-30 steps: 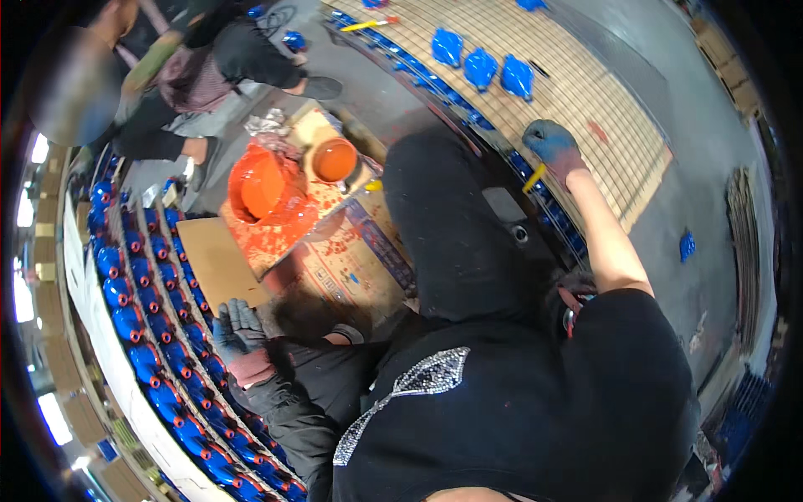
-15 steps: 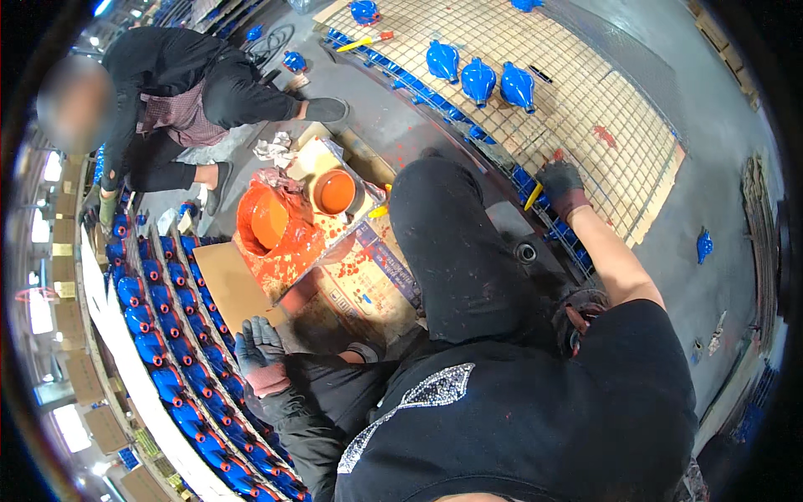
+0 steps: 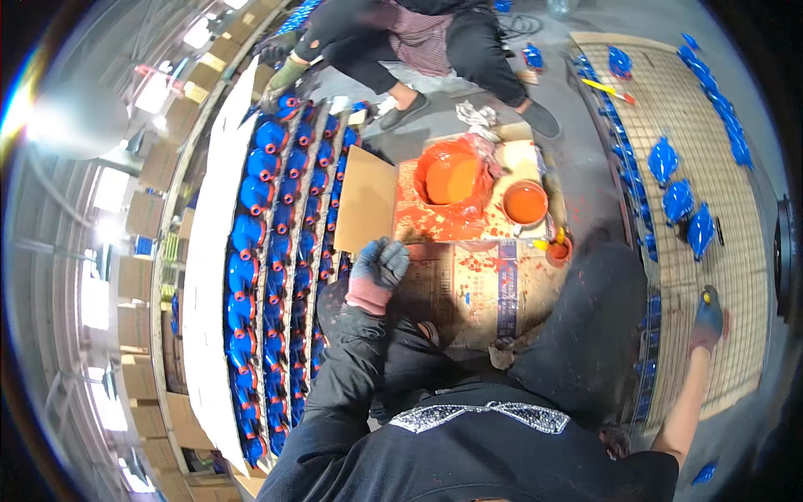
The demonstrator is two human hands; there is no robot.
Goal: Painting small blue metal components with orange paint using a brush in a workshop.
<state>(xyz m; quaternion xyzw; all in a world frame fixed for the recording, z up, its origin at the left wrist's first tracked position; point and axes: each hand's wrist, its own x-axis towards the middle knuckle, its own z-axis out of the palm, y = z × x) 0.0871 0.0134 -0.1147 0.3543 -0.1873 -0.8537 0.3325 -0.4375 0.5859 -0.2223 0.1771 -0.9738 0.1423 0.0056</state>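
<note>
My left hand, in a grey glove with a pink cuff, is raised above my left thigh near a cardboard flap. Its fingers are loosely bent and apart, with nothing seen in them. My right hand, also gloved, rests on the wire mesh rack at the right. It is closed around a yellow-handled paintbrush, most of which the hand hides. Beyond it on the mesh lie several blue valve-like bodies and another yellow brush with red bristles.
Ahead stand an orange paint bucket and a smaller paint pot on spattered cardboard. A small red cup is beside them. Rows of blue bodies with red rims fill the left. A co-worker sits across.
My view has swung left, shifting the scene rightward in the picture. My left hand has gone from spread fingers to loosely bent ones. The right hand keeps its brush at the mesh.
</note>
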